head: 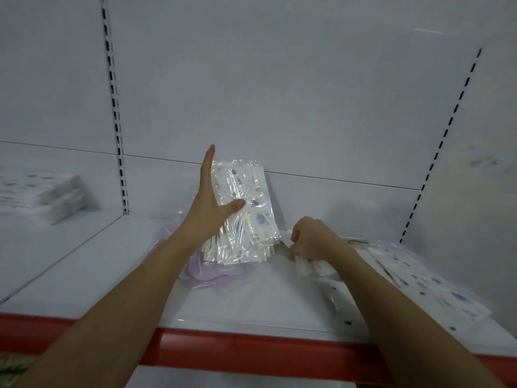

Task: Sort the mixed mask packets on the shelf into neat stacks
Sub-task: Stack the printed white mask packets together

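Observation:
A bundle of clear-wrapped white mask packets (246, 211) with small blue prints stands on edge at the middle of the white shelf (112, 264). My left hand (212, 203) holds it upright: straight fingers lie along its left side and the thumb presses its front. Just to the right, my right hand (310, 239) is curled round a few white packets (305, 266) lying low on the shelf. More printed packets (425, 284) are spread loosely at the right. Pale purple packets (201, 270) lie under the upright bundle.
A neat stack of packets (47, 197) sits on the neighbouring shelf bay at far left, beyond a slotted upright (117, 141). A second slotted upright (436, 152) bounds the bay on the right. A red strip (251, 357) runs along the shelf's front edge.

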Action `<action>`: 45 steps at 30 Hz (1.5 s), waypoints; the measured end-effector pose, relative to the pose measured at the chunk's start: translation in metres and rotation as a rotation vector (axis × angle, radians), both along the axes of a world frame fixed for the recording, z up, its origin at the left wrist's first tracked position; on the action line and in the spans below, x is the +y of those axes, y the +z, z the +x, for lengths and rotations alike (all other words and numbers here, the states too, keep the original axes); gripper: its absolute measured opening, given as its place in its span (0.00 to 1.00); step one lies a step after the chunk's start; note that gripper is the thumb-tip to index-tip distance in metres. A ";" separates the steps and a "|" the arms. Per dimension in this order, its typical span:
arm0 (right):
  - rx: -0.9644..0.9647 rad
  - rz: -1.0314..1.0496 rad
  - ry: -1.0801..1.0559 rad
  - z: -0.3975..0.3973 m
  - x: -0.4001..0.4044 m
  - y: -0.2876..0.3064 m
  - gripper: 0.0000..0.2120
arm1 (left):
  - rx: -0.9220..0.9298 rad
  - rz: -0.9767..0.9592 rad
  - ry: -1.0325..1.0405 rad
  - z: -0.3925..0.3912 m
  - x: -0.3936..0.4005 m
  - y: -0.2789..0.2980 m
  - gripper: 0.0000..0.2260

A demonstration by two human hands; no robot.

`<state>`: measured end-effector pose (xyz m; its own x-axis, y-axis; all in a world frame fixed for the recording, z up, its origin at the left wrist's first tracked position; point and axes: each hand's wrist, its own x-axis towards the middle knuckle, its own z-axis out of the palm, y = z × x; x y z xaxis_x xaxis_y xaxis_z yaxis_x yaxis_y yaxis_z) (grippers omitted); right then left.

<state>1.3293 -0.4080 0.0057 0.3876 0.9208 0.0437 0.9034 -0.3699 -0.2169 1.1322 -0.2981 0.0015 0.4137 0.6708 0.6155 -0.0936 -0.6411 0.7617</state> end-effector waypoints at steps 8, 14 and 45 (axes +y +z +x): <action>0.721 0.856 -0.021 0.001 -0.016 0.044 0.03 | 0.128 -0.027 0.147 -0.001 -0.003 0.002 0.11; 0.523 0.534 0.357 -0.054 -0.007 0.020 0.04 | -0.023 -0.126 -0.038 0.008 -0.035 0.013 0.06; 1.177 0.512 0.612 -0.021 -0.061 0.004 0.24 | -0.132 -0.181 -0.041 0.025 -0.105 0.002 0.33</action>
